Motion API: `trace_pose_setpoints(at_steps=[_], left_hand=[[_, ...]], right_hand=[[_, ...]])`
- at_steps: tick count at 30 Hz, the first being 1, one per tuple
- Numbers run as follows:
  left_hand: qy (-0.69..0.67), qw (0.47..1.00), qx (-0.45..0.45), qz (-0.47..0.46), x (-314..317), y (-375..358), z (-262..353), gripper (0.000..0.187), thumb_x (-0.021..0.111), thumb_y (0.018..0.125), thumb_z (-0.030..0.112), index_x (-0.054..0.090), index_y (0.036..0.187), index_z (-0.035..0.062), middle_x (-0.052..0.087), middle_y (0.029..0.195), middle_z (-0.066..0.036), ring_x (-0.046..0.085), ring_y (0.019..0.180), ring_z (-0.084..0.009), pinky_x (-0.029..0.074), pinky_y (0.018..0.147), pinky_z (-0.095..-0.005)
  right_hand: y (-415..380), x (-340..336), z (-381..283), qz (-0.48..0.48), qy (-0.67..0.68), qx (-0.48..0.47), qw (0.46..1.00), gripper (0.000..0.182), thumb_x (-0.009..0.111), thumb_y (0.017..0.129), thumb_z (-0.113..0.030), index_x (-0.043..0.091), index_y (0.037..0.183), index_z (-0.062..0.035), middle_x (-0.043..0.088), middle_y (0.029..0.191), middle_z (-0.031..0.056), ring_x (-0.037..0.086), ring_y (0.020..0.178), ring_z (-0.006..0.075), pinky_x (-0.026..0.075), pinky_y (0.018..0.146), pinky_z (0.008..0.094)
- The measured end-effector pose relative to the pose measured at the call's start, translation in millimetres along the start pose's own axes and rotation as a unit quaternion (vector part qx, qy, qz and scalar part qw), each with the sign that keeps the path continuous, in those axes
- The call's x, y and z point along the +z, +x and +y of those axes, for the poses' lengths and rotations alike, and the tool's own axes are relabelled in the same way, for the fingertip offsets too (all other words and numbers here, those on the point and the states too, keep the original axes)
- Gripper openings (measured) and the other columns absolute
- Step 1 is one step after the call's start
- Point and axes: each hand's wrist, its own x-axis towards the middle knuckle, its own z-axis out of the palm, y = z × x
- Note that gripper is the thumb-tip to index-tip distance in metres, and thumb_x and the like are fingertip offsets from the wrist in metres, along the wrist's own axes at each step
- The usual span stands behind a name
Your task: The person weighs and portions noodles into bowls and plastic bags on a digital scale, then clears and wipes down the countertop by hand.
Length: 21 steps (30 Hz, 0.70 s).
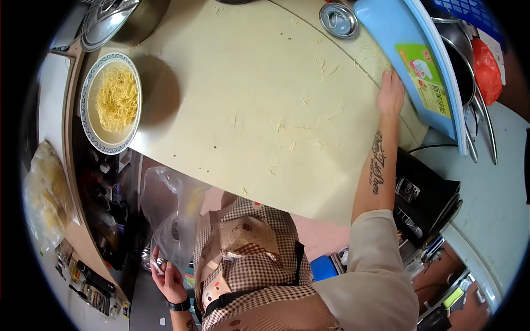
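Observation:
A clear plastic bag [174, 220] hangs beside the checked apron at the lower left. My left hand [170, 282], with a dark watch band on its wrist, is closed on the bag's lower end. My right hand [391, 95] reaches far across the pale table [221, 94] and rests on it beside the blue tub [386, 33]. Its fingers are bent together near thin noodle scraps [367, 55]; what they pinch, if anything, is hidden. More noodle bits [298, 128] lie scattered over the tabletop. Yellow noodles [117, 99] fill a patterned white bowl [84, 105] at the left.
A metal pot with a lid [107, 22] stands at the upper left. Near the tub sits a small metal lid [338, 21]. Pans [458, 55] and a red bag [487, 71] are behind the tub. Another plastic bag [47, 193] lies on the left shelf.

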Motion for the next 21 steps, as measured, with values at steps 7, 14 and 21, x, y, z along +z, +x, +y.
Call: trace_pose_setpoints(at_steps=[7, 14, 21], left_hand=[[0.003, 1.0, 0.005, -0.031, 5.4, 12.0, 1.4, 0.052, 0.055, 0.095, 0.005, 0.042, 0.145, -0.0042, 0.036, 0.062, 0.008, 0.028, 0.047, -0.0011, 0.02, 0.042, -0.0195], [0.011, 0.999, -0.009, -0.031, 3.0, 20.2, -4.8, 0.052, 0.057, 0.095, 0.006, 0.044, 0.144, -0.002, 0.037, 0.06, 0.009, 0.029, 0.047, -0.0013, 0.02, 0.042, -0.02], [-0.012, 0.999, -0.026, -0.039, -9.2, 15.8, -14.2, 0.048, 0.059, 0.094, 0.004, 0.048, 0.14, -0.0026, 0.041, 0.061, 0.008, 0.03, 0.044, -0.0014, 0.019, 0.041, -0.0202]], right_hand=[[-16.0, -9.3, 10.4, -0.034, 0.015, -0.111, 0.993, 0.053, 0.043, 0.102, -0.036, 0.046, 0.146, -0.006, 0.045, 0.149, 0.0221, 0.04, 0.138, 0.0385, 0.032, 0.114, 0.0433], [-2.7, -5.7, -15.0, -0.044, 0.092, 0.001, 0.995, 0.066, 0.044, 0.101, -0.044, 0.039, 0.149, 0.0015, 0.038, 0.153, 0.0262, 0.031, 0.144, 0.0405, 0.022, 0.119, 0.0433], [3.2, 16.5, -87.6, 0.04, -0.093, 0.108, 0.989, 0.084, 0.049, 0.096, -0.056, 0.033, 0.149, 0.0076, 0.027, 0.155, 0.0333, 0.019, 0.148, 0.0439, 0.011, 0.123, 0.0456]])
